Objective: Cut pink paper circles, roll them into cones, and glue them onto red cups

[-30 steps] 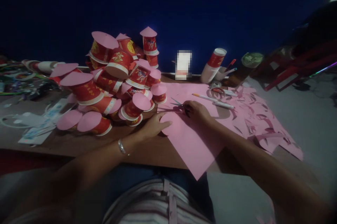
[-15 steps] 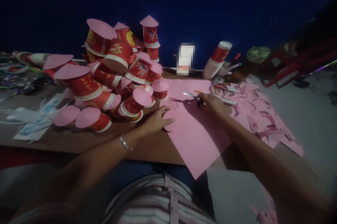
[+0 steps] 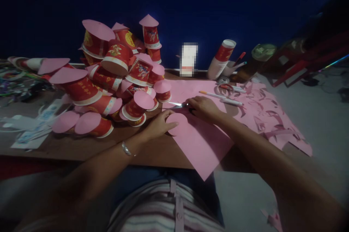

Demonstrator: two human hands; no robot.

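Since I'm only eyeballing this remotely, take it as a guess, but the pink disc [image 3: 181, 120] should handle like craft paper: super light, a bit stiff, not slippery, easy to crease. I'd take it flat by the rim on the side toward the cup pile [image 3: 106, 79], which is where my left hand [image 3: 159, 126] has it pinched, thumb on top. Looks-wise it's plain, pale pink and round, right of the cup pile, over the edge of a pink sheet [image 3: 200, 148]; can't tell if it's fully cut loose. My right hand [image 3: 204, 108], farther from the pile, is curled around scissors [image 3: 177, 105], blades slightly parted.
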